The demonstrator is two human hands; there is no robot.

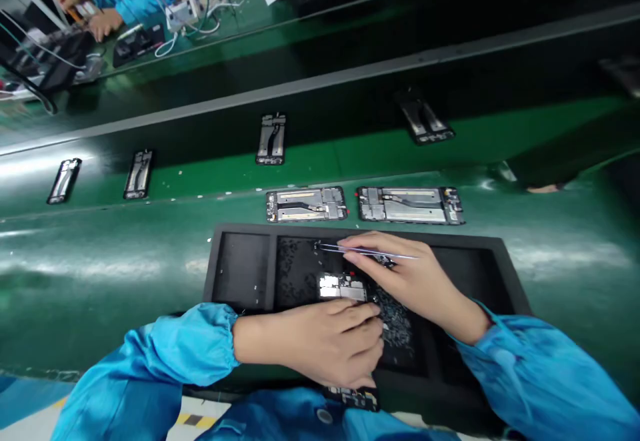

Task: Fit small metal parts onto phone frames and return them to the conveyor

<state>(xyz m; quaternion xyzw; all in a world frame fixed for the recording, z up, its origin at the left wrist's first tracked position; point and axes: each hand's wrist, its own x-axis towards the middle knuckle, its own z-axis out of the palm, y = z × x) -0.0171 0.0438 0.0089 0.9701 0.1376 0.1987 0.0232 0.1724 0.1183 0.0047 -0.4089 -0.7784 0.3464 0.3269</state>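
My right hand (pixel 410 274) pinches a pair of metal tweezers (pixel 370 251). Their tips point left over the black tray (pixel 241 229), close to a tiny dark piece whose kind is too small to make out. Below them, my left hand (pixel 330 341) is wrapped over an opened phone body (pixel 343 287), holding it upright along the tray's middle. Its silver-shielded top end shows above my fingers and its lower end below my palm; the middle is hidden. Small loose parts (pixel 397 321) lie in the tray to the right of the phone, and small dark bits (pixel 295 271) to the left.
Behind the tray lie two opened phones, left (pixel 306 204) and right (pixel 411 205). Several more, including one phone (pixel 272 139), rest on the green strip beyond a low ledge. Across the bench, a co-worker's hand (pixel 106 24) is near cables and a power strip (pixel 196 9).
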